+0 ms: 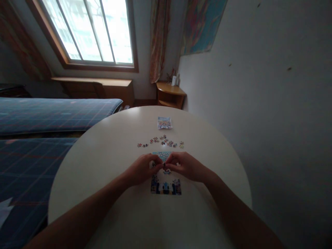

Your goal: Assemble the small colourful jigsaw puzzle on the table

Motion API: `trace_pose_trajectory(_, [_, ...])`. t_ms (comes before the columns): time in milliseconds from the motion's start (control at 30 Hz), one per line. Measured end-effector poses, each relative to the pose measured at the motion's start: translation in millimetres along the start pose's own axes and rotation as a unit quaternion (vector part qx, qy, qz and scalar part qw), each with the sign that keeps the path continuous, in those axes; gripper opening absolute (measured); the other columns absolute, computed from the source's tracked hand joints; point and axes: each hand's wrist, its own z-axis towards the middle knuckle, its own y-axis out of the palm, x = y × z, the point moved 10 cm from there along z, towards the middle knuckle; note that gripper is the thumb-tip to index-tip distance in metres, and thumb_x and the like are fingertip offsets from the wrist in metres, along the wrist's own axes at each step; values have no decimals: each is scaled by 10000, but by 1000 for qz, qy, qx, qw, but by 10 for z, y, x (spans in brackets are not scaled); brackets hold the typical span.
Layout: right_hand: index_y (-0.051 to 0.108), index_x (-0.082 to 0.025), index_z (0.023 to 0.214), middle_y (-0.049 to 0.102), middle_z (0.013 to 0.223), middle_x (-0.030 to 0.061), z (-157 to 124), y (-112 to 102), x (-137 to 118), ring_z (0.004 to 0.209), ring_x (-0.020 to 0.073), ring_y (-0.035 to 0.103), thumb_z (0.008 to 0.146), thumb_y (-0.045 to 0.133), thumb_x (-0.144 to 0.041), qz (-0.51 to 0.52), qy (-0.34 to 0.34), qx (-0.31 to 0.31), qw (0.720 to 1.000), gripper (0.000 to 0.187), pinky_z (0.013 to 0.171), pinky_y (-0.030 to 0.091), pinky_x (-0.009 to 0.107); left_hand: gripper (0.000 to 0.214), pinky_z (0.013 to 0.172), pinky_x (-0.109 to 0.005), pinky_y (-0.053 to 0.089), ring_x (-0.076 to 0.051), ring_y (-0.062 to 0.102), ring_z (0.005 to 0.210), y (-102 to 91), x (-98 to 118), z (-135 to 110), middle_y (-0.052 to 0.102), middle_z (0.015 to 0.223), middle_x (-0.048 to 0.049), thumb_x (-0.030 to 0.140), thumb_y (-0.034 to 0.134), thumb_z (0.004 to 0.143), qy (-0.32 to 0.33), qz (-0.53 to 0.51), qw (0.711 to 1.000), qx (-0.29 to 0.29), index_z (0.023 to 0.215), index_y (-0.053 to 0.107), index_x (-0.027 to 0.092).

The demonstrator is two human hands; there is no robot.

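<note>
A small, partly assembled jigsaw puzzle [166, 186] lies on a round white table [109, 166] in front of me. My left hand [142, 169] and my right hand [185, 166] rest on its upper half, fingertips curled and meeting over the middle. Both hands are pinched together on a small dark jigsaw piece [164, 165] between the fingertips. Beyond the hands, several loose puzzle pieces [162, 141] lie scattered in a row. Farther back lies a small picture card [164, 122].
A blue plaid bed [38, 138] runs along the left of the table. A wall stands close on the right. A wooden corner shelf [169, 94] and a low wooden bench [103, 88] sit beneath the window at the back.
</note>
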Motion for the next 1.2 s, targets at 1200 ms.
trace_pose_trajectory(1200, [756,-247,836,688,890,17,-41,30,-3,886,167,602,794,748,-288,-225,-38,-12,974,59,885,337,346,203,795,-307,470,-198,625,883,68,20,-62,747,884,-3,232,594,831,-25,140,990,-14,929,769,270])
